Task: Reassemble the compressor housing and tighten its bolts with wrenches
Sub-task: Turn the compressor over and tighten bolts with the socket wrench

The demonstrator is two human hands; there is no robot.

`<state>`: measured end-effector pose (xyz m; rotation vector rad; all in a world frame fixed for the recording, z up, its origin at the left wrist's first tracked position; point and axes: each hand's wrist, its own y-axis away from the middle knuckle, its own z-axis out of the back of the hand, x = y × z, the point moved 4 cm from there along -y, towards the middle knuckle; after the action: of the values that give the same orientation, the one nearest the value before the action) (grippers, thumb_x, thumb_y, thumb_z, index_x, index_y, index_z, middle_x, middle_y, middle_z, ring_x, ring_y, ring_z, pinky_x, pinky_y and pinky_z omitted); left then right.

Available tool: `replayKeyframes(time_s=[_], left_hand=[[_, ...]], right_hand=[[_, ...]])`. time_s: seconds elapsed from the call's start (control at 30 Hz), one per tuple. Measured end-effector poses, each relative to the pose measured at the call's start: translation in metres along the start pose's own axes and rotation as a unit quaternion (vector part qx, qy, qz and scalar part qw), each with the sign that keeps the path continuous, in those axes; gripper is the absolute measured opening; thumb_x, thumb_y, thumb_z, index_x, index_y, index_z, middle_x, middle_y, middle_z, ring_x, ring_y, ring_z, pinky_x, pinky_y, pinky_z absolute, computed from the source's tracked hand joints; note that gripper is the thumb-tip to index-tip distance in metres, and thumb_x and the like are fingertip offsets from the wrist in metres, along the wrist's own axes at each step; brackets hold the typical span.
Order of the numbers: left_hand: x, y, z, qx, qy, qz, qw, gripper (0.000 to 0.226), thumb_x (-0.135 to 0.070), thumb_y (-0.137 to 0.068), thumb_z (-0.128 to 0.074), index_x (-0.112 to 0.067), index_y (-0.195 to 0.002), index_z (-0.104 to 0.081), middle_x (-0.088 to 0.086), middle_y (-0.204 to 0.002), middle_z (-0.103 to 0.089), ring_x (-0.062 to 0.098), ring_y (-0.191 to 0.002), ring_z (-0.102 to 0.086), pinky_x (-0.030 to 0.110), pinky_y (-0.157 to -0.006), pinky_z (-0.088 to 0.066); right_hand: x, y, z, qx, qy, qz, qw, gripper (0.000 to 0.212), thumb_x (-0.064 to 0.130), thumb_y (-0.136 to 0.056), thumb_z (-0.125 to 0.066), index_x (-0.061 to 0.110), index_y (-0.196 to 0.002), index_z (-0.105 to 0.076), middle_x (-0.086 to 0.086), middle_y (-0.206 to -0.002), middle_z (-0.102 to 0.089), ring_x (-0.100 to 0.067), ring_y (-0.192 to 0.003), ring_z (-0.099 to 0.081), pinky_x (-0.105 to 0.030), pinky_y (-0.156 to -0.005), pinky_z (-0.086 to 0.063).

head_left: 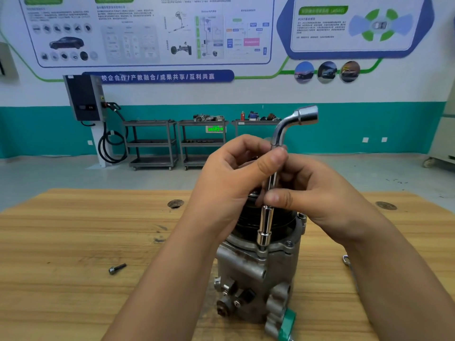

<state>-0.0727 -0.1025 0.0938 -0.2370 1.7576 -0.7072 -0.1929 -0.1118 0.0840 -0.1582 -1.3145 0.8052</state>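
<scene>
The grey metal compressor housing [248, 271] stands upright on the wooden table [73, 237], its black pulley on top partly hidden by my hands. A chrome L-shaped socket wrench [266, 225] stands upright with its lower socket on a bolt at the housing's front flange, its bent upper end pointing right. My left hand [226, 178] grips the wrench shaft from the left, thumb near the bend. My right hand [317, 190] pinches the shaft lower down from the right. A loose dark bolt [117, 269] lies on the table to the left.
A green-taped fitting [286, 323] sticks out at the housing's lower right. A thin metal tool [346, 260] lies on the table under my right forearm. Round holes [175, 203] mark the tabletop. Grey carts [152, 143] and a charger stand by the far wall.
</scene>
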Motion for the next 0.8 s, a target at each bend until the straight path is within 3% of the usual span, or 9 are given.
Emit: replayKeyframes(time_s=[0.1, 0.27, 0.37, 0.53, 0.67, 0.8], left_hand=[[-0.0017, -0.0008, 0.0001, 0.02, 0.026, -0.007, 0.999, 0.012, -0.013, -0.068, -0.068, -0.023, -0.062, -0.069, 0.007, -0.088, -0.069, 0.017, -0.085, -0.066, 0.036, -0.078, -0.055], [-0.0009, -0.0015, -0.0007, 0.028, 0.028, -0.014, 0.999, 0.017, -0.008, -0.069, -0.068, -0.023, -0.061, -0.068, 0.0, -0.087, -0.072, 0.012, -0.083, -0.068, 0.023, -0.069, -0.053], [-0.0008, -0.0016, -0.0008, 0.033, 0.034, -0.009, 0.999, 0.017, -0.01, -0.072, -0.065, -0.023, -0.061, -0.067, -0.001, -0.09, -0.072, 0.012, -0.087, -0.068, 0.025, -0.073, -0.054], [0.0016, -0.0017, -0.0004, 0.044, 0.012, 0.004, 0.999, 0.016, -0.015, -0.076, -0.061, -0.022, -0.068, -0.073, -0.003, -0.089, -0.072, 0.025, -0.089, -0.057, 0.042, -0.081, -0.041], [0.0017, -0.0017, -0.0006, 0.06, 0.008, 0.006, 0.998, 0.02, -0.017, -0.079, -0.056, -0.018, -0.074, -0.075, -0.001, -0.082, -0.069, 0.02, -0.078, -0.059, 0.024, -0.065, -0.049], [0.0014, -0.0013, -0.0021, 0.084, 0.033, -0.002, 0.996, 0.028, -0.013, -0.084, -0.049, -0.015, -0.074, -0.076, -0.002, -0.086, -0.072, 0.011, -0.087, -0.067, 0.019, -0.069, -0.053]], right_hand=[[0.0015, -0.0003, -0.0012, -0.005, 0.021, 0.007, 1.0, 0.042, 0.018, -0.067, -0.075, 0.001, -0.103, -0.061, -0.029, -0.101, -0.061, -0.041, -0.094, -0.061, -0.047, -0.085, -0.05], [0.0047, 0.0002, -0.0033, -0.001, 0.026, 0.023, 0.999, 0.032, 0.02, -0.068, -0.075, 0.02, -0.098, -0.066, -0.023, -0.099, -0.064, -0.037, -0.095, -0.061, -0.044, -0.084, -0.053], [0.0034, -0.0002, -0.003, -0.01, 0.023, 0.02, 1.0, 0.033, 0.021, -0.067, -0.076, 0.014, -0.098, -0.067, -0.022, -0.099, -0.066, -0.037, -0.095, -0.062, -0.047, -0.084, -0.052], [0.0036, 0.0023, -0.0021, 0.029, -0.035, 0.018, 0.999, 0.016, 0.015, -0.074, -0.068, 0.019, -0.089, -0.073, -0.002, -0.087, -0.073, -0.015, -0.088, -0.069, -0.022, -0.075, -0.052], [0.0042, 0.0048, 0.0008, 0.05, -0.09, 0.015, 0.995, 0.019, 0.017, -0.075, -0.064, 0.013, -0.09, -0.074, -0.004, -0.087, -0.074, -0.015, -0.088, -0.07, -0.02, -0.076, -0.051], [0.0025, 0.0035, 0.0011, 0.033, -0.096, 0.014, 0.995, 0.019, 0.02, -0.07, -0.067, 0.016, -0.087, -0.074, -0.004, -0.079, -0.074, -0.013, -0.081, -0.07, -0.019, -0.074, -0.052]])
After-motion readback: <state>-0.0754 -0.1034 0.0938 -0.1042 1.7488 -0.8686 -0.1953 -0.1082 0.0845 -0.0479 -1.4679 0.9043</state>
